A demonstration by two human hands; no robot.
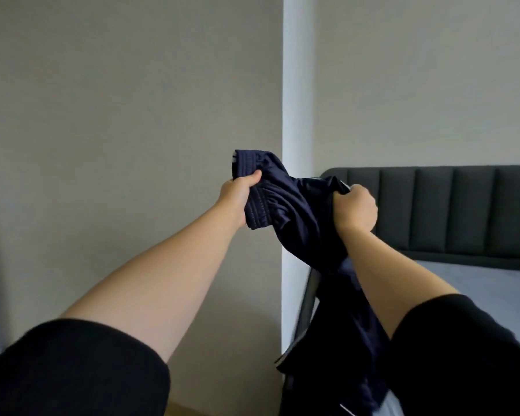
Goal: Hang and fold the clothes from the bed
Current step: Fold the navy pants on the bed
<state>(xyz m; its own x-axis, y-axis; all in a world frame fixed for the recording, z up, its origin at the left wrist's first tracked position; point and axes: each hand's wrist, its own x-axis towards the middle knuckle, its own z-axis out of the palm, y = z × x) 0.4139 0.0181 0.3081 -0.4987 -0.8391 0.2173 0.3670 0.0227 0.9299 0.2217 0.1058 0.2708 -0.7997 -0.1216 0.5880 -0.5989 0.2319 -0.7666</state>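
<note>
The dark blue pants (297, 211) are up in the air in the middle of the frame. They are in front of the grey wall (117, 115), and the bed (478, 283) is at the lower right. The left hand (237, 195) holds the stretchy waist part, with its fingers (252, 177) clamped tight on a bunch of cloth. The right hand (357, 208) is a fist, and its fingers (361, 192) are clamped on another bunch of the same pants. The rest hangs down past the right arm to the bottom of the frame, and it looks twisted and lumpy. That is where things could go wrong. If the pants get folded or hung while they are this scrunched up, the legs may not line up and the fold could come out messy. If the hands pull apart too hard, the stretchy waist could get yanked out of shape. If one hand lets go to find a better spot, the slippery cloth could slide out of the other hand and drop. The loose end hangs close to the dark headboard (433, 211) and the edge of the bed, so it could snag there when the pants get shaken out. The bottom of the frame is blurry, so I cannot tell how low the end hangs.
</note>
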